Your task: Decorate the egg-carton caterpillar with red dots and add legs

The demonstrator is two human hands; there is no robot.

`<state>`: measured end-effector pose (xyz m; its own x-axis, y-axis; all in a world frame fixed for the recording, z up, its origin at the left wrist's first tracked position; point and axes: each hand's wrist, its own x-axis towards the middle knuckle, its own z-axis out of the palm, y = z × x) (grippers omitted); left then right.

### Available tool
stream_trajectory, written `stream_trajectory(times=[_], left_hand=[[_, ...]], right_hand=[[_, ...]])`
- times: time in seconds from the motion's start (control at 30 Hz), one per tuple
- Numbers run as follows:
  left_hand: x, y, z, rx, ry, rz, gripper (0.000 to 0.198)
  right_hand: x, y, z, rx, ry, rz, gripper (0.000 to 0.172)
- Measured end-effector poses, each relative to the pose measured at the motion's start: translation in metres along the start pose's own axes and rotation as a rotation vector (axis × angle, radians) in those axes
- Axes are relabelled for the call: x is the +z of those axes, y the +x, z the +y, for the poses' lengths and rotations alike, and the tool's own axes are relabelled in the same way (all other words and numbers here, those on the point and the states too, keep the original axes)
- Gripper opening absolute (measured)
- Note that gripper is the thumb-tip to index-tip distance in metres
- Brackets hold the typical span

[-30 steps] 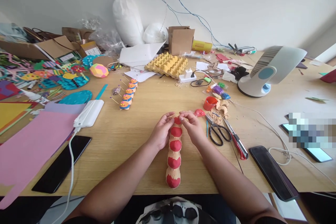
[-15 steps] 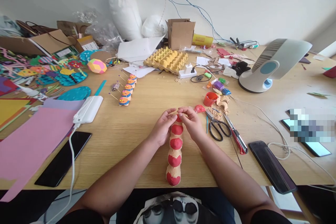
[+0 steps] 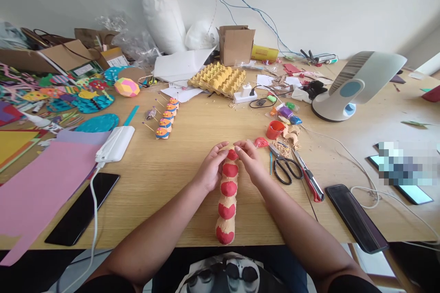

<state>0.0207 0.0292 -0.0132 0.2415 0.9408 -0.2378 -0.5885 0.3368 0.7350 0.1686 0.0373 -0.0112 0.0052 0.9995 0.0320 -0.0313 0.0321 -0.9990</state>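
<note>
caterpillar (image 3: 227,197) pinched at its far end

the caterpillar, cardboard with red bumps, lies on the table (image 3: 165,183) straight out in front of me, its near end by the table's edge. my left hand (image 3: 210,167) and right hand (image 3: 252,162) meet at its far end, fingertips closed on the last red bump from either side. scissors (image 3: 287,169) and a red-handled knife (image 3: 311,179) lie just right of my right hand; a red cup (image 3: 275,129) stands beyond them.

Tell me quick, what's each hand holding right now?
Left hand: closed on the far end of the egg-carton caterpillar.
Right hand: closed on that same end, fingertips pinching it.
</note>
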Motion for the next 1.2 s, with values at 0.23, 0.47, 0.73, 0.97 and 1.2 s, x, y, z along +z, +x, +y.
stream_trajectory(times=[0.23, 0.47, 0.73, 0.97, 1.2], left_hand=[[-0.001, 0.001, -0.002, -0.003, -0.018, -0.015, 0.047], [0.002, -0.001, -0.002, 0.011, -0.003, -0.032, 0.052], [0.001, -0.002, -0.001, 0.012, -0.034, -0.056, 0.052], [0.000, -0.003, 0.000, 0.005, -0.038, -0.061, 0.053], [-0.002, -0.002, 0.000, 0.006, -0.051, -0.051, 0.051]], right_hand=[[0.005, -0.002, 0.001, 0.112, -0.051, -0.049, 0.037], [0.003, -0.002, -0.005, 0.063, -0.108, -0.052, 0.024], [-0.001, -0.002, -0.010, 0.098, -0.089, -0.083, 0.027], [-0.006, 0.002, -0.008, 0.100, -0.107, -0.098, 0.026], [-0.008, 0.001, -0.013, 0.292, 0.208, -0.092, 0.025]])
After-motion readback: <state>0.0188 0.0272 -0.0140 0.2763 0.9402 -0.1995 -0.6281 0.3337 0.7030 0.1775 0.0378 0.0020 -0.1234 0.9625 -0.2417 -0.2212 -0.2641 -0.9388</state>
